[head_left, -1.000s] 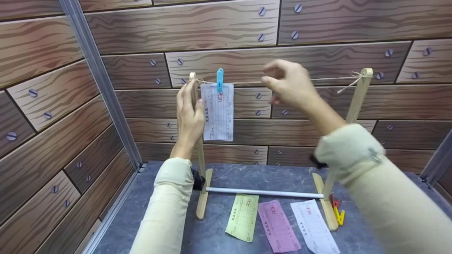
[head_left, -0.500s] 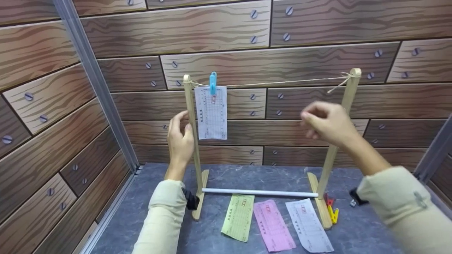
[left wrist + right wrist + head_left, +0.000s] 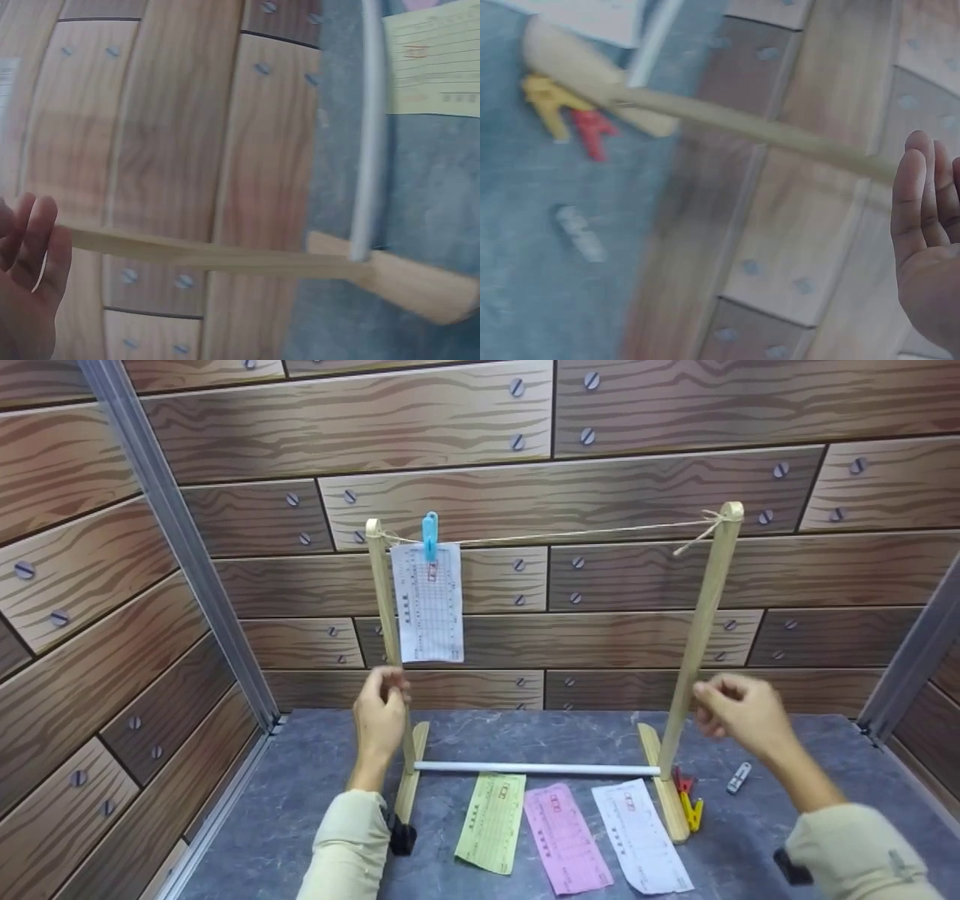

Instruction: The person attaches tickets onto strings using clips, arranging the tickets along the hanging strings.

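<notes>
Paper slips (image 3: pixel 568 838) lie near on the table (image 3: pixel 251 825); they should be light, floppy, easily ripped, so pinch an edge. Left hand (image 3: pixel 379 716) and right hand (image 3: pixel 744 712), loosely bent, hold nothing.

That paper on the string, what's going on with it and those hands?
There's a stand with string tied across its top. One white slip hangs there, held by a blue clip. A person's left hand is by the left post, the right hand by the right post, and neither seems to hold anything. A green slip, a pink slip and another white slip lie on the table, with a yellow clip, a red clip and a grey clip to the right.
</notes>
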Demonstrator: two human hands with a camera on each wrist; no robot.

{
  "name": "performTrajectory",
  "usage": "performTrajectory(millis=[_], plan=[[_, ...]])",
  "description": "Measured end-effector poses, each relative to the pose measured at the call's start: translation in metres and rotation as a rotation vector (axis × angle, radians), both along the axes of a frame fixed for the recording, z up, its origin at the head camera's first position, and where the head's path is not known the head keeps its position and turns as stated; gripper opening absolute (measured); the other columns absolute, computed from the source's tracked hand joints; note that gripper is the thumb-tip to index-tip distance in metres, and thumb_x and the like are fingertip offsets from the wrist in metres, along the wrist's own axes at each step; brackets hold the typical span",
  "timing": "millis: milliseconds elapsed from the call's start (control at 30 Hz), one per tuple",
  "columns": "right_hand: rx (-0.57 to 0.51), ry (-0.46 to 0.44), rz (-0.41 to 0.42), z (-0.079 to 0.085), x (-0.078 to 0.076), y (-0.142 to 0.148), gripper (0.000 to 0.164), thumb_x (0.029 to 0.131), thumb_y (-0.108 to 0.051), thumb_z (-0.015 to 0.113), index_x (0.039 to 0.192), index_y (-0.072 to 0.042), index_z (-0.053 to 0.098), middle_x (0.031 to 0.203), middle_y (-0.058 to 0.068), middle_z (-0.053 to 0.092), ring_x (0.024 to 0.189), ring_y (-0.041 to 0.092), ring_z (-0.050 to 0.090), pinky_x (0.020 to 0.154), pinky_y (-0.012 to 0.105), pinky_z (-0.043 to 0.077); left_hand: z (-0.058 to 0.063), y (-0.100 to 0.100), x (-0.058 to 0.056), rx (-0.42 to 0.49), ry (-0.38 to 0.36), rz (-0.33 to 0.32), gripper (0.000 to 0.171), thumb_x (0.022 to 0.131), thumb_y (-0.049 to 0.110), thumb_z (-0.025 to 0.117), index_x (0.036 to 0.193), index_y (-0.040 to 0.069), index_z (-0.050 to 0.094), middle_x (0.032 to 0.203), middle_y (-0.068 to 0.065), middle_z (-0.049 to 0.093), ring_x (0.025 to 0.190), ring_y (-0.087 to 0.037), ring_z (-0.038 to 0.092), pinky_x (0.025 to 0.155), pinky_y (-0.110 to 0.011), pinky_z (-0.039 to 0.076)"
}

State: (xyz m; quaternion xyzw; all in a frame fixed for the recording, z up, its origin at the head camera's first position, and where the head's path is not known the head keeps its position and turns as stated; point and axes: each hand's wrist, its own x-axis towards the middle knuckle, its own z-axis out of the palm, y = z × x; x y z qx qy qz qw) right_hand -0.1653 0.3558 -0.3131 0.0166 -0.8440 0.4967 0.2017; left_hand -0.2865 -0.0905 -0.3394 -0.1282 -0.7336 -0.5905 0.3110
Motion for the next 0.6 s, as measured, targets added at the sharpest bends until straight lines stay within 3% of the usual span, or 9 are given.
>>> performTrajectory(millis=[133, 367, 600], plan=[[-0.025, -0.065, -0.041, -0.035, 0.003, 0.011, 0.026, 0.101, -0.015, 0.062, 0.088, 0.008, 0.061, 0.073, 0.014, 0.064, 0.056, 0.023, 0.063, 0.052, 0.036, 0.057, -0.025, 0.008, 0.004, -0.007, -0.081, -0.012, 0.023, 0.091, -0.011, 0.047, 0.096, 0.0, 0.067, 0.084, -0.012, 0.068, 0.076, -0.03, 0.067, 0.068, -0.03, 0.054], [0.122, -0.291, -0.053, -0.094, 0.005, 0.022, 0.018, 0.1, -0.013, 0.059, 0.097, 0.004, 0.064, 0.067, 0.011, 0.059, 0.049, 0.022, 0.058, 0.046, 0.037, 0.052, -0.068, 0.026, 0.009, -0.045, -0.272, -0.07, 0.02, 0.091, -0.011, 0.051, 0.095, 0.001, 0.066, 0.085, -0.01, 0.066, 0.077, -0.02, 0.061, 0.069, -0.033, 0.051], [0.186, -0.444, -0.09, -0.129, 0.007, 0.025, 0.021, 0.098, -0.015, 0.058, 0.104, 0.004, 0.065, 0.062, 0.009, 0.058, 0.044, 0.019, 0.056, 0.042, 0.033, 0.05, -0.105, 0.041, 0.017, -0.191, -0.342, -0.093, 0.016, 0.092, -0.009, 0.055, 0.095, 0.002, 0.066, 0.087, -0.007, 0.064, 0.081, -0.019, 0.059, 0.073, -0.037, 0.05]])
